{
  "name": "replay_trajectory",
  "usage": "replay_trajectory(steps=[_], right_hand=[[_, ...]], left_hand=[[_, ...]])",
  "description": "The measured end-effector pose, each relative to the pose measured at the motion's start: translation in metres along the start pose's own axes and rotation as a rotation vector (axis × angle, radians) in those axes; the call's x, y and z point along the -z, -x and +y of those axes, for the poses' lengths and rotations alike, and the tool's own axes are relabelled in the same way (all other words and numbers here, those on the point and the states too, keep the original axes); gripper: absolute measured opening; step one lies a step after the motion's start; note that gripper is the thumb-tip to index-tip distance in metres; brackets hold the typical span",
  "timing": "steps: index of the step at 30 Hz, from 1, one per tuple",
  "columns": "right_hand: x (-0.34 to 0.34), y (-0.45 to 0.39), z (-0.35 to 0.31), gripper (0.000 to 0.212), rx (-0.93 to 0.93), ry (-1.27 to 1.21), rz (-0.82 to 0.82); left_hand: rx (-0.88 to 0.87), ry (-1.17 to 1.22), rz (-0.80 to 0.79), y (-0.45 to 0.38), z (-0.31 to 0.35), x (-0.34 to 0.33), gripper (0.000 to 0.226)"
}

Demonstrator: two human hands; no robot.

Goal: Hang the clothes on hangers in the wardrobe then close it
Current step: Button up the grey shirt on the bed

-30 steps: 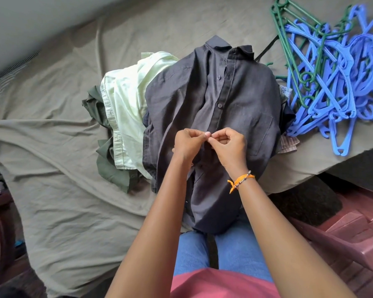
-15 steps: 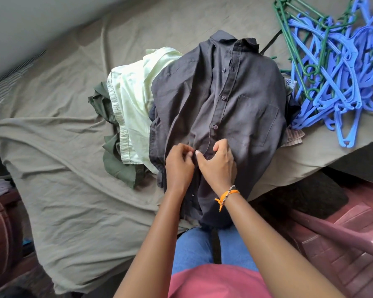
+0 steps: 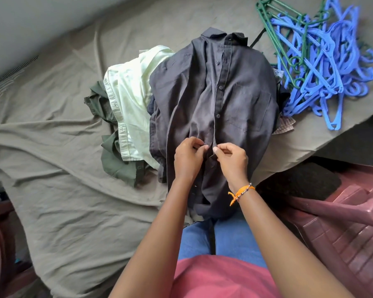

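Clothes are lying in a heap on the olive bed sheet (image 3: 52,160), with the dark grey shirt (image 3: 213,100) spread on top, collar pointing away from the person and hem hanging off the bed edge toward the jeans. Peeking out to the left of the grey shirt are a pale green shirt (image 3: 131,100) and, under that, a dark green garment (image 3: 114,160). To the right of the grey shirt, a tangle of blue and green hangers (image 3: 319,67) is resting on the sheet, just beside its shoulder.

Both hands are working at the grey shirt's front placket, below its lowest visible button. The left hand (image 3: 187,160) is pinching the left edge of the opening between curled fingers and thumb; the right hand (image 3: 232,160), with an orange bracelet on its wrist, is pinching the opposite edge, the two thumbs nearly meeting.

Judging by this, the person is seeing to a button on the shirt; whether fastening or undoing, I cannot tell. No hanger is in the shirt yet, and the wardrobe is out of view. The next move is likely calling for one hand to free a single hanger from the tangle and feed it in through the collar.
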State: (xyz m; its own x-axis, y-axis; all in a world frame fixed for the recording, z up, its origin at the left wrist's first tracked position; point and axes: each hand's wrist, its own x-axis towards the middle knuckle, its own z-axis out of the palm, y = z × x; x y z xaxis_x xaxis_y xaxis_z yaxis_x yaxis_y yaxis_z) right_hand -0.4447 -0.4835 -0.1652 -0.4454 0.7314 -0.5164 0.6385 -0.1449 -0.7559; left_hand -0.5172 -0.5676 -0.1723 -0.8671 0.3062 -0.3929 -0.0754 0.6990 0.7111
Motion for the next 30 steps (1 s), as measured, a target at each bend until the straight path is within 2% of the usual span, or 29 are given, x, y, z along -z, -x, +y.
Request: replay_trajectory(steps=[3, 7, 11, 19, 23, 27, 30], right_hand=[[-0.004, 0.003, -0.006, 0.003, 0.043, 0.0, -0.008], [-0.01, 0.006, -0.014, 0.009, 0.049, -0.006, 0.001], [-0.01, 0.01, -0.014, 0.012, 0.083, 0.0, 0.004], [-0.01, 0.015, -0.013, 0.006, 0.11, -0.006, 0.072], [-0.011, 0.013, -0.01, 0.011, 0.095, -0.017, 0.04], [-0.007, 0.013, -0.012, 0.01, 0.034, -0.139, -0.04], [-0.006, 0.01, -0.016, 0.002, 0.064, -0.086, -0.055]], left_hand=[[0.062, 0.064, -0.005, -0.001, -0.002, 0.002, 0.007], [0.155, 0.35, -0.105, -0.001, -0.003, 0.007, 0.009], [0.186, 0.495, -0.163, 0.006, 0.001, 0.011, 0.009], [0.222, 0.444, -0.157, 0.001, 0.001, 0.005, 0.011], [0.275, 0.496, -0.21, 0.001, 0.0, 0.007, 0.011], [0.295, 0.509, -0.225, -0.002, -0.003, 0.009, 0.012], [0.275, 0.465, -0.252, -0.002, -0.003, 0.009, 0.019]])
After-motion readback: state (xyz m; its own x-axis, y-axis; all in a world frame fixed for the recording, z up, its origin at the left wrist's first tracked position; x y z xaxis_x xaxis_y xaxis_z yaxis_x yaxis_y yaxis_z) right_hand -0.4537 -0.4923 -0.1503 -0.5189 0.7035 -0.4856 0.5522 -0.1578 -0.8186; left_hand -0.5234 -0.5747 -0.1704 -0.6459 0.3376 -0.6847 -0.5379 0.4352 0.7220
